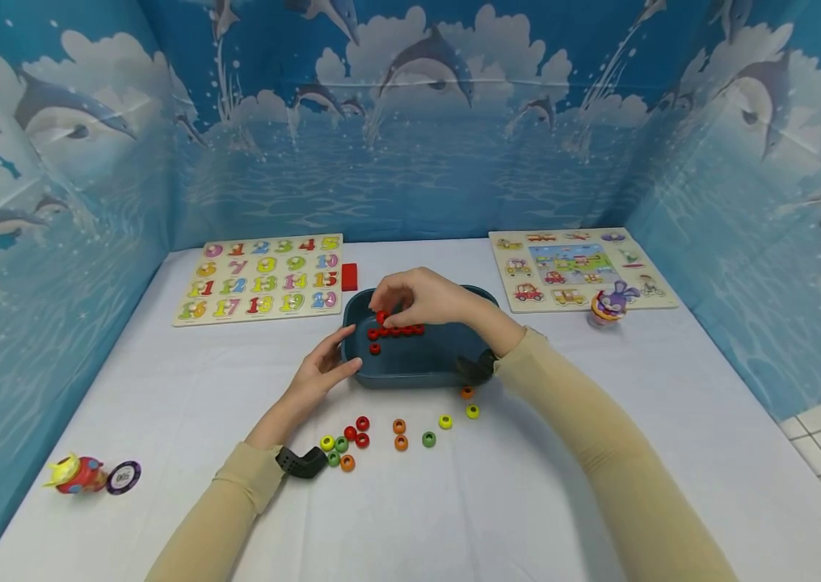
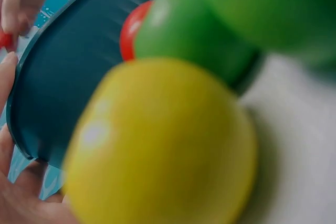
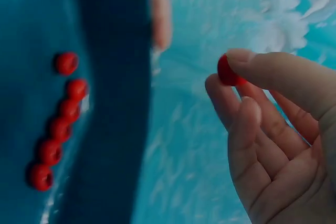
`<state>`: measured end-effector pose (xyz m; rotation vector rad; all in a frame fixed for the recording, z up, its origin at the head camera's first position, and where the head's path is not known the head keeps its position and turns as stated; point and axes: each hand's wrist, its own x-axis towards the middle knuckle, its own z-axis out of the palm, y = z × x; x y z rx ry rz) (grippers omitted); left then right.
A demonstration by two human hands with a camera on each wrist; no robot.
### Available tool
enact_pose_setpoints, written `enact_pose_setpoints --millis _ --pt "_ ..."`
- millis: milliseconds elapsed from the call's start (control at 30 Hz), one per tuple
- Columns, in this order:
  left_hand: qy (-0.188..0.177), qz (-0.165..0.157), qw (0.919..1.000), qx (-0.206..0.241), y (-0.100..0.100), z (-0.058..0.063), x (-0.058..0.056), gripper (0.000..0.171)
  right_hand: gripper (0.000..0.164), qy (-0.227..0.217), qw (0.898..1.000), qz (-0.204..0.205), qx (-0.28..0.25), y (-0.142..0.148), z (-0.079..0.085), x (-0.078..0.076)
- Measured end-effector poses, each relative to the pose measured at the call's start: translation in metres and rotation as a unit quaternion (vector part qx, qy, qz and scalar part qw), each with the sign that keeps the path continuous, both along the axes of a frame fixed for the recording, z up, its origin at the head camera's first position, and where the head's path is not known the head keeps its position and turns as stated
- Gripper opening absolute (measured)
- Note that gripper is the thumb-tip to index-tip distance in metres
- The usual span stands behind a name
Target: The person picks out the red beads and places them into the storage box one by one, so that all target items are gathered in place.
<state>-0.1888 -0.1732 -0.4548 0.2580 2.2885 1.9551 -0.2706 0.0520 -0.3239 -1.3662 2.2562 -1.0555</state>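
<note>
My right hand pinches a red bead between thumb and fingertips, over the far left part of a dark blue tray. Inside the tray, several red beads form a row, and one more red bead lies off its end, nearer me. My left hand is at the tray's left end, its thumb and fingers spread and touching the outer wall. Close to the left wrist, a yellow bead and a green bead fill much of the left wrist view.
Loose red, orange, green and yellow beads lie in front of the tray. Behind stand a number board, a red block and a vehicle puzzle with a rabbit figure. A red toy and round chip lie left.
</note>
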Motion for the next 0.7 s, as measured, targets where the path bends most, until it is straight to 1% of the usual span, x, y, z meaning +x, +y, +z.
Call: enact_pose_setpoints --millis 133,233,333,433,700 --pt "-0.001 0.005 1.0000 -0.001 0.000 0.000 0.000 0.059 0.022 -0.043 0.999 -0.015 0.022 -0.008 -0.015 -0.020" --pt "0.002 0.005 1.0000 0.002 0.001 0.001 0.000 0.059 0.021 -0.074 0.996 -0.010 0.051 -0.013 -0.027 -0.032" --pt "0.007 0.001 1.0000 0.004 0.001 0.001 0.000 0.060 0.025 -0.091 0.993 -0.004 0.078 -0.017 -0.039 -0.042" --pt "0.009 0.002 1.0000 0.002 0.001 0.001 0.001 0.061 0.029 -0.100 0.991 -0.002 0.094 -0.019 -0.047 -0.047" --pt "0.014 0.000 0.9999 0.001 0.000 0.001 0.001 0.058 0.020 -0.097 0.984 -0.014 0.146 -0.024 -0.064 -0.050"
